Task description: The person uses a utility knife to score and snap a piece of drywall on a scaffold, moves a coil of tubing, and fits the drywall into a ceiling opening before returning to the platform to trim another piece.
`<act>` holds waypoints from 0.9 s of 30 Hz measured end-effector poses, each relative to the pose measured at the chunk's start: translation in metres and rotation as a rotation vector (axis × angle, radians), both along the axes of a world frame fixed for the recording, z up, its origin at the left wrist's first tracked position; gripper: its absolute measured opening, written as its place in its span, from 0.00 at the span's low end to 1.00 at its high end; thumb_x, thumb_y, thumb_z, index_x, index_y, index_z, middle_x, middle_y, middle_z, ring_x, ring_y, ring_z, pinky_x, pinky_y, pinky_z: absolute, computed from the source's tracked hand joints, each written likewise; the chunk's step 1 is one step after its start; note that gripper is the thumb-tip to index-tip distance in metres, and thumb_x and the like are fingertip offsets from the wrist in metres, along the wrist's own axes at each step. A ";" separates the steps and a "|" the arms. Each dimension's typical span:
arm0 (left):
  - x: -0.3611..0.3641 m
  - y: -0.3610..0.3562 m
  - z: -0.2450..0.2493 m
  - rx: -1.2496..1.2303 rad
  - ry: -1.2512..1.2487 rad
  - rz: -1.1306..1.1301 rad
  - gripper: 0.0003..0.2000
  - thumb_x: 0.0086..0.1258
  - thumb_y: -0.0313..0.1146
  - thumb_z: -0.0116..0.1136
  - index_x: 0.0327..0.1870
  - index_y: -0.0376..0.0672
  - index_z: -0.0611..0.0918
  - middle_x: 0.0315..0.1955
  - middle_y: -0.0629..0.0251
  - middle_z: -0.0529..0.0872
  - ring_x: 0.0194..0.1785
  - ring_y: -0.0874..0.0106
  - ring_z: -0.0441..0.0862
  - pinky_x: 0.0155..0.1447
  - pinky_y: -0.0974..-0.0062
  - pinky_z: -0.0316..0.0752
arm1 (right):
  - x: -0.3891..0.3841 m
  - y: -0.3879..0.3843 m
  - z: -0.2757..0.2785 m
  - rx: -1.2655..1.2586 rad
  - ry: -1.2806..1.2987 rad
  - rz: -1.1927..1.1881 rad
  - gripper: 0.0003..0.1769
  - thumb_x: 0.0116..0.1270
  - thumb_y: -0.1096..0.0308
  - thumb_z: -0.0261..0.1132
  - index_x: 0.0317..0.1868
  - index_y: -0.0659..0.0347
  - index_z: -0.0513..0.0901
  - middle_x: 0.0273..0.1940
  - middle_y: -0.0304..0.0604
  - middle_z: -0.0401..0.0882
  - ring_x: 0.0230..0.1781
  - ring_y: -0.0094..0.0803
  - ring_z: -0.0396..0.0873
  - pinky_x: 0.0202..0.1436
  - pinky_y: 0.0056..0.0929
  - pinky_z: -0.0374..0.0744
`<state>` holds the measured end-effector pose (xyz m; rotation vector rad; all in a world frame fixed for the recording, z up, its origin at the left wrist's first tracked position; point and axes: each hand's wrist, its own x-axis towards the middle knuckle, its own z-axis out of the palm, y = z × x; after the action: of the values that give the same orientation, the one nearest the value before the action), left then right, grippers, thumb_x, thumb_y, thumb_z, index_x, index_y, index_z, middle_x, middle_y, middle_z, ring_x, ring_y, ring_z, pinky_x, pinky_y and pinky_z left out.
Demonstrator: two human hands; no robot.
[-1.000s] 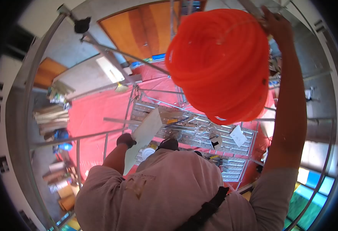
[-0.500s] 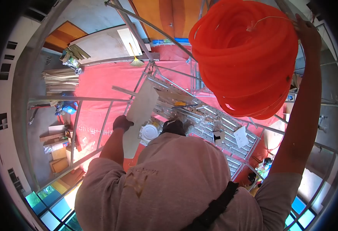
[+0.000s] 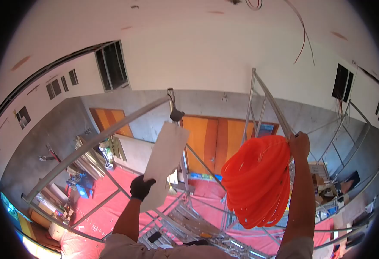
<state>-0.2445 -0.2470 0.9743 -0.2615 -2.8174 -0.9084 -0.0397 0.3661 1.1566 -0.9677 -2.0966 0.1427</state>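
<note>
In a dark glove, my left hand (image 3: 142,187) is closed on the edge of a long, flat, pale board (image 3: 163,159) that stands nearly upright. My right hand (image 3: 299,144) is raised beside a big coil of bright orange corrugated tubing (image 3: 258,181), its fingers wrapped at a scaffold tube (image 3: 275,103) and the coil's upper right edge. The coil hangs just below and left of that hand. What exactly the fingers grip there is partly hidden.
A scaffold rail (image 3: 99,144) slants across the left. Below lie a metal scaffold platform (image 3: 189,222) and red floor covering (image 3: 105,209). Wooden doors (image 3: 215,142) stand ahead. Wires (image 3: 303,34) hang from the ceiling. Boxes and clutter (image 3: 325,190) are at the right.
The view has tilted up, showing ceiling and walls. The orange coil now appears lower and smaller, with my right hand lower too. My left hand still holds the board, now seen lower.
</note>
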 end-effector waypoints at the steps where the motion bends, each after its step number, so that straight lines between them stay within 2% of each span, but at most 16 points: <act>1: -0.010 0.005 0.028 0.028 0.051 0.008 0.26 0.59 0.60 0.69 0.37 0.41 0.88 0.36 0.48 0.89 0.44 0.47 0.86 0.49 0.52 0.80 | -0.001 0.001 -0.001 -0.004 0.014 -0.001 0.22 0.68 0.54 0.68 0.39 0.71 0.86 0.43 0.64 0.85 0.46 0.61 0.84 0.51 0.52 0.81; 2: -0.021 0.007 0.052 -0.005 0.160 0.009 0.26 0.59 0.60 0.69 0.36 0.40 0.88 0.36 0.48 0.89 0.44 0.47 0.86 0.48 0.53 0.80 | 0.000 0.001 -0.002 -0.013 0.016 -0.015 0.22 0.68 0.54 0.68 0.40 0.71 0.86 0.43 0.63 0.85 0.46 0.60 0.84 0.51 0.52 0.81; 5: -0.029 0.023 0.140 0.209 0.311 -0.017 0.25 0.59 0.57 0.69 0.38 0.38 0.88 0.38 0.46 0.89 0.45 0.47 0.87 0.50 0.53 0.79 | -0.003 0.001 -0.006 -0.033 0.013 -0.036 0.21 0.69 0.55 0.68 0.40 0.70 0.86 0.44 0.62 0.85 0.46 0.59 0.84 0.52 0.51 0.81; 6: -0.031 0.027 0.167 0.231 0.315 -0.007 0.25 0.59 0.56 0.70 0.40 0.38 0.89 0.38 0.45 0.89 0.47 0.48 0.88 0.51 0.55 0.80 | -0.003 0.003 -0.008 -0.025 0.008 -0.038 0.21 0.69 0.55 0.68 0.40 0.70 0.87 0.44 0.62 0.85 0.46 0.59 0.84 0.52 0.51 0.81; 8: -0.037 0.035 0.210 0.273 0.526 -0.045 0.24 0.60 0.51 0.71 0.42 0.35 0.88 0.38 0.44 0.90 0.47 0.49 0.88 0.52 0.57 0.80 | -0.003 0.005 -0.005 -0.015 -0.009 -0.042 0.21 0.70 0.55 0.66 0.41 0.70 0.86 0.44 0.61 0.85 0.47 0.58 0.84 0.53 0.51 0.81; 9: -0.028 0.040 0.240 0.345 0.511 -0.092 0.24 0.60 0.51 0.71 0.43 0.35 0.88 0.39 0.44 0.90 0.47 0.48 0.88 0.53 0.57 0.80 | -0.002 0.004 -0.003 -0.013 -0.022 -0.043 0.21 0.70 0.55 0.65 0.42 0.69 0.86 0.45 0.61 0.84 0.47 0.58 0.84 0.53 0.51 0.82; 11: -0.059 0.035 0.265 0.298 0.627 -0.037 0.25 0.61 0.52 0.71 0.46 0.37 0.89 0.39 0.46 0.90 0.47 0.49 0.88 0.53 0.57 0.80 | -0.002 0.001 -0.003 -0.011 -0.038 -0.044 0.21 0.71 0.55 0.64 0.42 0.69 0.86 0.46 0.60 0.84 0.48 0.58 0.84 0.54 0.51 0.82; 13: -0.076 0.034 0.302 0.250 0.716 0.020 0.24 0.59 0.51 0.75 0.45 0.38 0.90 0.39 0.51 0.92 0.45 0.54 0.91 0.52 0.61 0.82 | -0.002 0.002 -0.004 -0.004 -0.043 -0.046 0.21 0.70 0.55 0.64 0.42 0.70 0.86 0.45 0.61 0.84 0.48 0.58 0.84 0.53 0.51 0.82; 14: -0.078 0.032 0.322 0.277 0.737 -0.043 0.26 0.59 0.52 0.75 0.47 0.38 0.89 0.39 0.50 0.92 0.46 0.54 0.90 0.52 0.61 0.82 | 0.000 -0.002 -0.001 -0.019 -0.044 -0.043 0.21 0.70 0.56 0.65 0.42 0.70 0.86 0.45 0.61 0.84 0.48 0.58 0.84 0.53 0.51 0.82; 15: -0.078 0.032 0.344 0.248 0.721 -0.010 0.28 0.59 0.55 0.73 0.50 0.39 0.89 0.40 0.49 0.92 0.47 0.53 0.90 0.53 0.59 0.82 | 0.004 -0.008 0.004 -0.034 -0.045 -0.040 0.21 0.70 0.56 0.65 0.42 0.71 0.86 0.45 0.61 0.84 0.48 0.58 0.84 0.53 0.51 0.82; 19: -0.107 0.023 0.412 0.126 0.853 0.004 0.27 0.60 0.56 0.72 0.48 0.39 0.89 0.44 0.48 0.91 0.49 0.50 0.88 0.54 0.56 0.80 | -0.003 0.002 -0.005 0.012 0.009 -0.062 0.21 0.68 0.56 0.68 0.38 0.71 0.86 0.41 0.61 0.85 0.46 0.57 0.84 0.52 0.51 0.80; 25: -0.175 0.003 0.475 0.000 1.171 0.053 0.26 0.61 0.58 0.69 0.50 0.44 0.89 0.43 0.52 0.91 0.50 0.53 0.88 0.55 0.58 0.80 | -0.001 0.001 -0.006 0.023 0.011 -0.102 0.20 0.68 0.57 0.69 0.37 0.72 0.86 0.41 0.61 0.85 0.43 0.57 0.83 0.51 0.51 0.80; 27: -0.172 0.003 0.490 -0.028 1.102 0.061 0.26 0.61 0.57 0.68 0.51 0.45 0.89 0.44 0.53 0.91 0.50 0.54 0.88 0.55 0.57 0.80 | 0.000 -0.003 -0.003 0.000 -0.002 -0.118 0.20 0.68 0.57 0.67 0.38 0.71 0.86 0.42 0.62 0.84 0.45 0.58 0.83 0.52 0.51 0.80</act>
<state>-0.4165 -0.2444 1.4641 -0.4864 -1.7957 -0.4653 -0.0396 0.3634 1.1537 -1.0888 -2.0356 0.0822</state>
